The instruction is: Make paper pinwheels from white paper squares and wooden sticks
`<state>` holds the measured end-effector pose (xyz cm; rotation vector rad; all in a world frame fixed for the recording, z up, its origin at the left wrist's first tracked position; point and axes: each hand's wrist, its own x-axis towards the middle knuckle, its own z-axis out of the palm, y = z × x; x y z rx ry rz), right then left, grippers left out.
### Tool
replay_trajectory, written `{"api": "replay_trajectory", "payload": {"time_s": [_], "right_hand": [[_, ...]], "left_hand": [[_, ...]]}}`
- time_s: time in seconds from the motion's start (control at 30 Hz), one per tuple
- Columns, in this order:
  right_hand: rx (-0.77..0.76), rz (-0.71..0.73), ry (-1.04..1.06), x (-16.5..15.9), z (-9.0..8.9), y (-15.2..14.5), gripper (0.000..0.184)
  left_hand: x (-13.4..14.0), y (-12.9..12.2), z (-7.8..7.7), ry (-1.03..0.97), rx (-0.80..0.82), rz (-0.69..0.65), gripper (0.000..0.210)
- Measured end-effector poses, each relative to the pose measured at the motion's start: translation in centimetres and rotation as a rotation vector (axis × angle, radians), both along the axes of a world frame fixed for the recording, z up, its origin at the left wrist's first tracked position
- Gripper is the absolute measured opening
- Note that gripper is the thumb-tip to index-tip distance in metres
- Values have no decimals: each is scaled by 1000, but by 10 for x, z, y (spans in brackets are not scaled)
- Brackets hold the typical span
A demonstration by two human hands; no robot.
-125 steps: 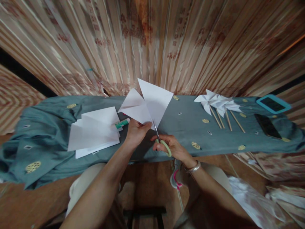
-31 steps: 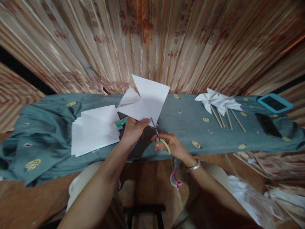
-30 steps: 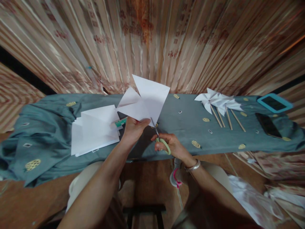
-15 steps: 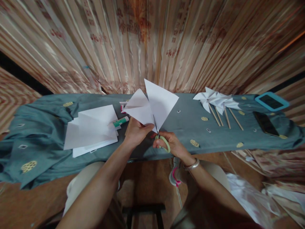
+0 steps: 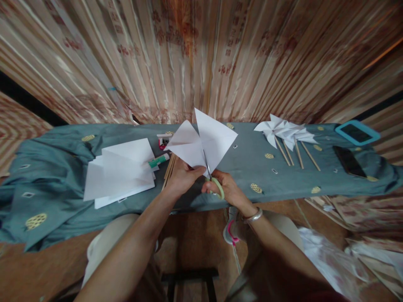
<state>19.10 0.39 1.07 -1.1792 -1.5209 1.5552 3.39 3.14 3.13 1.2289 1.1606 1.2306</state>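
A white sheet of paper (image 5: 215, 136), slit from its edges into flaps, is pinched near its lower corner by my left hand (image 5: 185, 177). My right hand (image 5: 225, 187) has its fingers through the light green handles of a pair of scissors (image 5: 218, 188). The scissor blades point away from me and lie along the paper, close to my left thumb. Just left of my left hand lie thin wooden sticks (image 5: 168, 171), partly covered by the hand. Behind them a small red and white box (image 5: 163, 141) is partly hidden by the paper.
To the left, a stack of white paper (image 5: 122, 170) carries a green glue stick (image 5: 158, 160) at its edge. Several paper pinwheels (image 5: 285, 132) on sticks lie to the right, beside a phone (image 5: 349, 161) and a blue-framed tablet (image 5: 357, 132). A pleated curtain (image 5: 201, 58) hangs behind the cloth-covered table.
The paper has shifted slightly down and to the right, tilting a little. More of the small box and the wooden sticks shows now. Both hands keep their grips.
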Motion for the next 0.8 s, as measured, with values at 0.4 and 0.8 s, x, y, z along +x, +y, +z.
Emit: {"api": "replay_trajectory", "payload": {"time_s": [0.4, 0.8], "right_hand": [[-8, -14, 21, -3, 3, -2, 51], [-47, -36, 22, -5, 2, 1, 53]], "left_hand": [[0, 1, -1, -12, -1, -7, 13], [1, 0, 3, -46, -49, -40, 13]]}}
